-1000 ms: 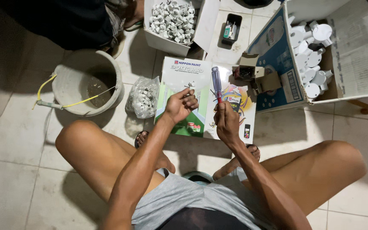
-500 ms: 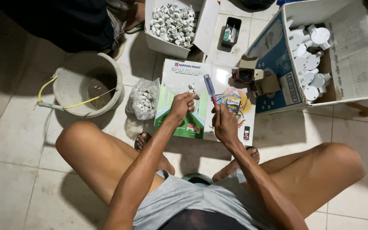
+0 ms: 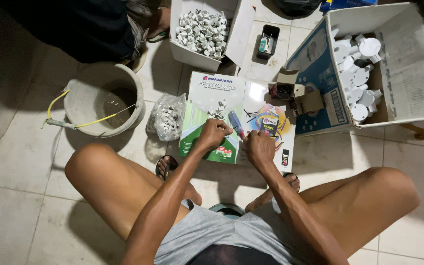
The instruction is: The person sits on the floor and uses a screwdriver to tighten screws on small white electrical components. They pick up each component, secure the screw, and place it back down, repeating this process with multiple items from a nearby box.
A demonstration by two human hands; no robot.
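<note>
I sit on a low seat over a tiled floor, knees spread. My right hand [image 3: 259,148] grips a screwdriver with a blue and red handle [image 3: 235,123], the handle pointing up and away. My left hand [image 3: 213,133] is closed close beside it, pinching something small that I cannot make out. Both hands hover over a flat glossy printed sheet [image 3: 207,95] lying on the floor. A few small white plastic parts [image 3: 217,111] lie on the sheet just beyond my left hand.
A dirty grey bucket [image 3: 82,98] stands at left, a clear bag of small fittings [image 3: 165,118] beside it. A box of white clips [image 3: 199,27] and a large box of round white fittings [image 3: 408,64] sit beyond. Another person's legs are at top left.
The screwdriver has tilted from upright to leaning left. Both hands have drawn closer together over the sheet.
</note>
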